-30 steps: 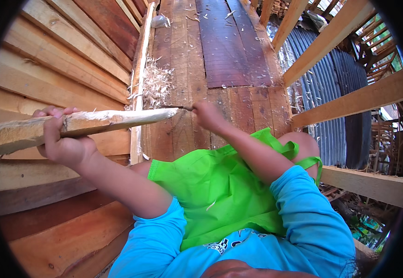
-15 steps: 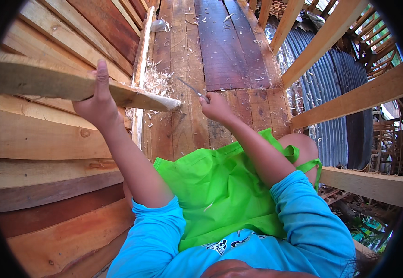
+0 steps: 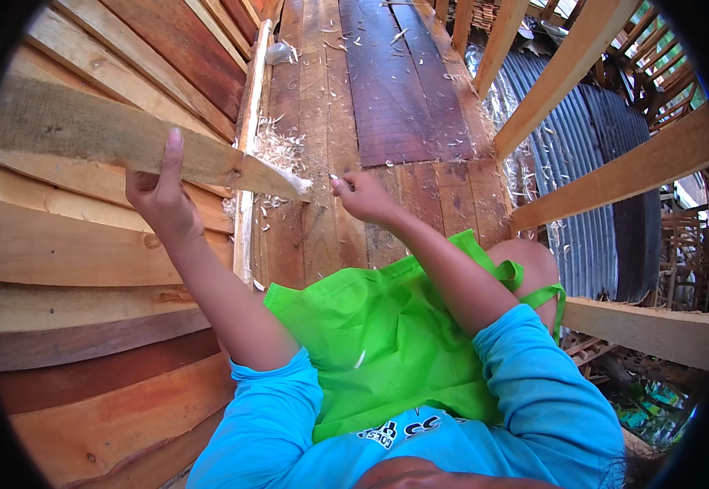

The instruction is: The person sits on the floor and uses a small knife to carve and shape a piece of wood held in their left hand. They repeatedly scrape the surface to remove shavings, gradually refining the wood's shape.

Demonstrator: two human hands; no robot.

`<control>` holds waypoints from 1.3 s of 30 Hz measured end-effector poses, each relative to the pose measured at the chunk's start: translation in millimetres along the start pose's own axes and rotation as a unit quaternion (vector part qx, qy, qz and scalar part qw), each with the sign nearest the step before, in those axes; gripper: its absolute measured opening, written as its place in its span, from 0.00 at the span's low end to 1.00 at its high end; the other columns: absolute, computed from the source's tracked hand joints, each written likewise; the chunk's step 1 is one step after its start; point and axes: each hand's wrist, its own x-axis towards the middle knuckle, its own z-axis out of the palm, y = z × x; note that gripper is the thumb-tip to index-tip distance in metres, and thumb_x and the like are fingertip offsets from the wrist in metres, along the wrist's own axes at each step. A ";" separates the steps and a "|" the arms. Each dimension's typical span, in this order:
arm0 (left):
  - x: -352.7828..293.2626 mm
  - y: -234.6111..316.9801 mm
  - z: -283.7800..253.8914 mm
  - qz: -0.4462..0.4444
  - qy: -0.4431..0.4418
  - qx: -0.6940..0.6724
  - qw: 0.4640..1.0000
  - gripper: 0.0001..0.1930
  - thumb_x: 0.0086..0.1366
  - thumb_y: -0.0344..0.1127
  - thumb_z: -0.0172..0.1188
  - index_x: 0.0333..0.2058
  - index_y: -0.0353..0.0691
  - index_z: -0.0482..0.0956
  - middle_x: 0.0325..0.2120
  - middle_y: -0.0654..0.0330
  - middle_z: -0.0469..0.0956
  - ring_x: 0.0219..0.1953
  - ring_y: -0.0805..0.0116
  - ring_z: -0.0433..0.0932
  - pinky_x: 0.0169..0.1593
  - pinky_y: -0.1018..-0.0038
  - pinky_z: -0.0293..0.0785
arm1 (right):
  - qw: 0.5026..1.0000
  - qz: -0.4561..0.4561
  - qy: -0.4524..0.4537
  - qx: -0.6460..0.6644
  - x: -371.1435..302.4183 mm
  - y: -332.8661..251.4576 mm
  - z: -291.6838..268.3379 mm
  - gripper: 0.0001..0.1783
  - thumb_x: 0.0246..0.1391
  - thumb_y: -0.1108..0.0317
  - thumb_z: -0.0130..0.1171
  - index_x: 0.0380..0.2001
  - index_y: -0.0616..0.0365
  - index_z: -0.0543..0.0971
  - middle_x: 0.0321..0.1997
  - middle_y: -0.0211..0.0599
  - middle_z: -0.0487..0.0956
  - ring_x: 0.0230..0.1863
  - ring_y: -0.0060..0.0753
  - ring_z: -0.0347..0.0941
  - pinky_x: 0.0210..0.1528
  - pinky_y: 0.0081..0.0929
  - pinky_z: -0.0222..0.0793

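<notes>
My left hand (image 3: 165, 200) is wrapped round a long wooden plank (image 3: 77, 126), thumb up over its face. The plank runs from the left edge toward the middle, its tapered, pale, freshly cut end by the shavings. Just right of that end my right hand (image 3: 366, 198) is closed. A thin-bladed knife showed in it half a second ago; its blade cannot be made out now. Curled wood shavings (image 3: 279, 151) lie in a heap behind the plank's end. A green apron (image 3: 395, 334) covers my lap.
A pale wooden rail (image 3: 243, 212) edges the plank floor (image 3: 322, 236) on the left, beside a board wall (image 3: 85, 244). A small clear plastic bag (image 3: 278, 54) lies farther off. Slanting posts (image 3: 562, 81) and corrugated metal sheets (image 3: 586, 236) stand at the right.
The plank has rolled so that its broad face shows more, and its cut end has shifted slightly left. My right hand has moved a little left and down; the knife blade has gone from view.
</notes>
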 end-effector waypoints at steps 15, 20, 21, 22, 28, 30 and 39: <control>-29.3 23.1 67.3 -0.005 0.093 -0.186 0.978 0.14 0.61 0.34 0.63 0.39 0.32 0.71 0.34 0.54 0.73 0.30 0.64 0.74 0.35 0.66 0.75 | 0.981 -0.108 -0.043 0.154 -37.7 -66.3 7.8 0.21 0.65 0.55 0.44 0.27 0.60 0.74 0.14 0.25 0.63 0.14 0.20 0.57 0.17 0.26 0.54; -29.1 18.6 73.2 -0.036 0.041 -0.213 0.976 0.12 0.60 0.30 0.58 0.41 0.34 0.69 0.33 0.55 0.71 0.36 0.63 0.73 0.43 0.64 0.73 | 0.951 0.052 -0.127 0.276 -29.3 -58.6 -9.4 0.22 0.66 0.52 0.42 0.25 0.56 0.69 0.14 0.23 0.61 0.12 0.17 0.53 0.12 0.24 0.48; -26.5 20.3 70.7 -0.038 0.014 -0.198 0.979 0.13 0.60 0.29 0.57 0.43 0.35 0.68 0.32 0.55 0.70 0.38 0.62 0.72 0.45 0.62 0.72 | 0.960 0.068 -0.113 0.245 -26.1 -51.5 -9.6 0.22 0.66 0.51 0.42 0.25 0.55 0.70 0.14 0.23 0.62 0.12 0.17 0.53 0.12 0.24 0.48; -24.4 21.9 66.9 -0.039 -0.010 -0.181 0.983 0.14 0.59 0.28 0.55 0.44 0.35 0.67 0.32 0.56 0.70 0.41 0.61 0.71 0.46 0.60 0.72 | 0.968 0.083 -0.102 0.214 -25.8 -51.5 -9.5 0.23 0.66 0.50 0.41 0.24 0.55 0.70 0.14 0.23 0.62 0.12 0.17 0.53 0.11 0.25 0.48; -33.3 9.5 77.1 0.041 -0.043 -0.212 0.976 0.15 0.55 0.24 0.52 0.43 0.35 0.67 0.30 0.55 0.69 0.34 0.64 0.70 0.46 0.63 0.70 | 0.990 -0.115 0.039 0.075 -20.8 -49.3 10.7 0.28 0.68 0.50 0.36 0.23 0.63 0.68 0.14 0.32 0.64 0.17 0.29 0.59 0.23 0.36 0.60; -38.7 11.0 80.9 0.045 -0.033 -0.193 0.980 0.13 0.55 0.23 0.51 0.40 0.35 0.67 0.28 0.55 0.68 0.32 0.65 0.69 0.44 0.65 0.70 | 0.986 -0.135 0.021 0.097 -30.1 -72.1 6.8 0.27 0.68 0.52 0.36 0.23 0.65 0.67 0.14 0.36 0.64 0.19 0.32 0.59 0.26 0.38 0.60; -36.6 6.6 82.1 0.054 -0.051 -0.245 0.967 0.13 0.51 0.21 0.50 0.37 0.32 0.67 0.27 0.52 0.69 0.31 0.62 0.71 0.42 0.65 0.71 | 0.975 -0.189 0.111 0.043 -32.8 -63.5 2.4 0.24 0.63 0.56 0.42 0.23 0.63 0.75 0.23 0.57 0.75 0.30 0.64 0.72 0.35 0.53 0.65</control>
